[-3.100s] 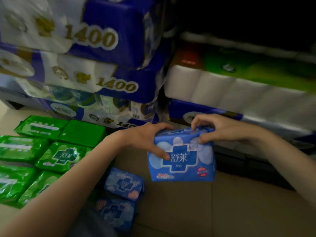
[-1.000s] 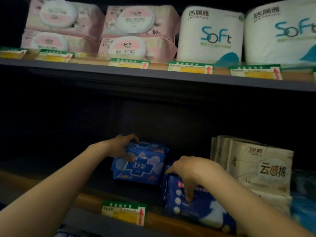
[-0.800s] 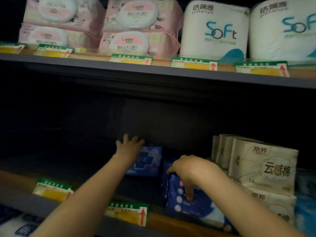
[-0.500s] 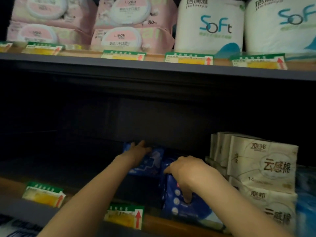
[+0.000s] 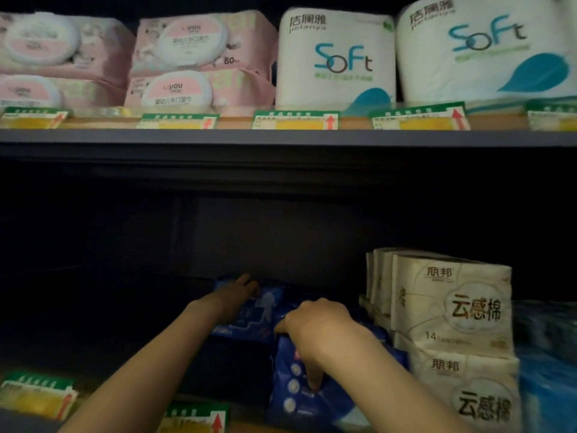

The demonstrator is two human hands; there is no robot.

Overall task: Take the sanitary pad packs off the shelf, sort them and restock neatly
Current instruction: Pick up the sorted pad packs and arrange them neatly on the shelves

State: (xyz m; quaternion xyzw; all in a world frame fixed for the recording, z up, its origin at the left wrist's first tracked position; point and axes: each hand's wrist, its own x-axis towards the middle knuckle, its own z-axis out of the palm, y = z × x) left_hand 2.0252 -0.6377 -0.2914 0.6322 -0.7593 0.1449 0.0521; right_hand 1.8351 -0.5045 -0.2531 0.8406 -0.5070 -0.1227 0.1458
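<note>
Blue pack [image 5: 260, 310] sits deep on the dark shelf [image 5: 93, 339]; left hand [image 5: 239, 293] lies on its top, likely pushing it to the back wall, grip unclear. Right hand [image 5: 315, 326] clamps over the front pack [image 5: 307, 398], one finger down its face, probably bracing it upright beside the white packs [image 5: 449, 310].

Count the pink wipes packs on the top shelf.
4: two stacked at far left, top and bottom; two stacked beside them, top and bottom. More may sit behind.
</note>
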